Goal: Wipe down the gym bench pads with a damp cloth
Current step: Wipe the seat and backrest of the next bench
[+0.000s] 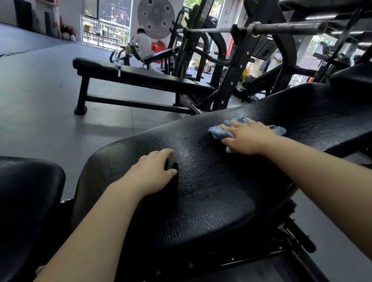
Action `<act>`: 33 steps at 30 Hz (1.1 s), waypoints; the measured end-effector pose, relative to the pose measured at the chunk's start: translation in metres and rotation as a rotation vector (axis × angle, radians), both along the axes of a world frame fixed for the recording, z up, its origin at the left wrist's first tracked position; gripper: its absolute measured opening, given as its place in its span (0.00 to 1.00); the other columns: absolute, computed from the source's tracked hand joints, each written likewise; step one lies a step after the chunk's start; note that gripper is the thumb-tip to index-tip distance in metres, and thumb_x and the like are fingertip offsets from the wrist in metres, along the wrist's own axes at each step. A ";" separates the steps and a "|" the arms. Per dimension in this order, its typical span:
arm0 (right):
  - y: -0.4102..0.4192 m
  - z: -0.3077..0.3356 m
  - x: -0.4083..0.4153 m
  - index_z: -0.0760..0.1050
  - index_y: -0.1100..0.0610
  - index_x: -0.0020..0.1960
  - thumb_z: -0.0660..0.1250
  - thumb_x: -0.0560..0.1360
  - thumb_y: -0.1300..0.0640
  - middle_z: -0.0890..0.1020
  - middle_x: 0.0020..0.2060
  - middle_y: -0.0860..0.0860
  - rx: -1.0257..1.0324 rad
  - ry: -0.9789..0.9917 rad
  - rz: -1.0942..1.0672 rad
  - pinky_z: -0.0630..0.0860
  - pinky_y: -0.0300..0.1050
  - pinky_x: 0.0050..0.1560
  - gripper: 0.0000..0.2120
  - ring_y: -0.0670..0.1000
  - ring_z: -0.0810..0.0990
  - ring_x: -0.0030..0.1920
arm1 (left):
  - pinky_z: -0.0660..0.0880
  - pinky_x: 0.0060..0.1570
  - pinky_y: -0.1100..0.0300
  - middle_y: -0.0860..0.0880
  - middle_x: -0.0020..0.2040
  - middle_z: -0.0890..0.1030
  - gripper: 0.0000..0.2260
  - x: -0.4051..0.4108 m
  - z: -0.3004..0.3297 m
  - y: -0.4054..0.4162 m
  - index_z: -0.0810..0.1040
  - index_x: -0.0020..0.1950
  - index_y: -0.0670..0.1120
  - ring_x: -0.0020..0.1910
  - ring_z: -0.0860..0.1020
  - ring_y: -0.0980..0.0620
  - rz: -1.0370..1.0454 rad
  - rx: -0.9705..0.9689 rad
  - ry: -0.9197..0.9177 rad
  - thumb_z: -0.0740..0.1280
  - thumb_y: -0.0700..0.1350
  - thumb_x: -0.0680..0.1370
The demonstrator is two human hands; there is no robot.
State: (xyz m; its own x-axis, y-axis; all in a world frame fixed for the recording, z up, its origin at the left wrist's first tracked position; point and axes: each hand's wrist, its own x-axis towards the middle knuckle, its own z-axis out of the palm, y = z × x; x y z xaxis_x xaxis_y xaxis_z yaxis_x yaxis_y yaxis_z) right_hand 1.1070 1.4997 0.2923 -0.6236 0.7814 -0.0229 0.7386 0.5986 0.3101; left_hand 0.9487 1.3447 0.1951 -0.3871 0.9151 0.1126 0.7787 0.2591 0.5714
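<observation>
head | bench pad (209,185) long axis near-left to far-right | right hand (248,136) flat on cloth (217,131) | left hand (153,172) loosely curled

Two hands (153,171), one cloth (220,131), three bench pads (209,185), one barbell (283,26).

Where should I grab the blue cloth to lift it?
Probably the bunched fold at the cloth's far left end, pinched from above. It lies flat on the pad under the right hand, so only that raised edge is free.
</observation>
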 end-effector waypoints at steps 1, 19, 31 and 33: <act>-0.007 -0.004 -0.003 0.48 0.42 0.77 0.51 0.79 0.40 0.49 0.77 0.47 -0.009 -0.007 0.019 0.45 0.57 0.73 0.28 0.58 0.46 0.76 | 0.65 0.66 0.49 0.46 0.68 0.69 0.24 0.000 0.000 0.000 0.60 0.74 0.51 0.66 0.68 0.43 0.000 0.007 -0.015 0.62 0.48 0.79; -0.056 0.031 0.004 0.75 0.49 0.52 0.66 0.74 0.63 0.80 0.45 0.51 -0.542 0.759 0.207 0.75 0.37 0.46 0.11 0.45 0.77 0.41 | 0.64 0.67 0.46 0.48 0.72 0.66 0.24 0.007 0.007 -0.005 0.60 0.74 0.53 0.70 0.65 0.45 -0.009 0.137 -0.030 0.61 0.51 0.79; -0.003 0.007 0.024 0.45 0.41 0.76 0.48 0.78 0.34 0.47 0.77 0.50 0.071 -0.130 0.030 0.42 0.61 0.74 0.30 0.61 0.43 0.76 | 0.55 0.71 0.44 0.50 0.77 0.52 0.36 0.018 0.008 0.007 0.53 0.75 0.62 0.76 0.51 0.48 -0.049 -0.081 0.159 0.56 0.72 0.69; 0.018 0.019 0.026 0.43 0.39 0.76 0.45 0.77 0.32 0.45 0.77 0.49 0.091 -0.085 -0.109 0.39 0.65 0.72 0.31 0.63 0.41 0.75 | 0.54 0.71 0.42 0.50 0.78 0.50 0.38 0.016 0.004 0.008 0.52 0.75 0.61 0.76 0.51 0.47 -0.038 -0.138 0.145 0.54 0.74 0.68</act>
